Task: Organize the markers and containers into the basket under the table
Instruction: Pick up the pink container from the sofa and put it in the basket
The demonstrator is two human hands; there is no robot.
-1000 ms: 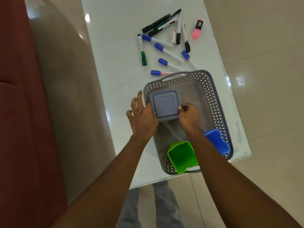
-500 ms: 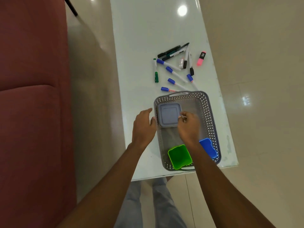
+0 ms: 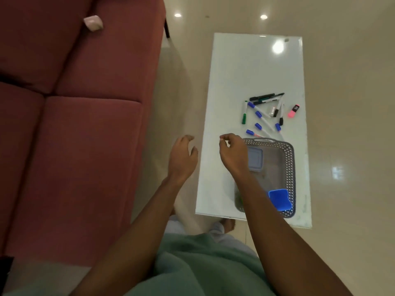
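Observation:
A grey perforated basket (image 3: 291, 165) sits at the near end of the glass table (image 3: 235, 82). Inside it lie a grey square lidded container (image 3: 255, 158) and a blue container (image 3: 279, 198); my right forearm hides the green one. Several markers (image 3: 259, 116) with blue, black and green caps and a pink highlighter (image 3: 293, 111) are scattered on the table beyond the basket. My right hand (image 3: 233, 153) hovers over the basket's left rim, fingers curled, holding nothing. My left hand (image 3: 182, 159) hangs left of the table edge, fingers apart, holding nothing.
A dark red sofa (image 3: 74, 103) fills the left side, with a small pale object (image 3: 93, 23) on it. Beige tiled floor (image 3: 346, 124) surrounds the table. My legs and green shirt are at the bottom of the view.
Both hands have let go of the grey container and lifted away to the left. The camera has pulled back and up, so the table and basket look smaller.

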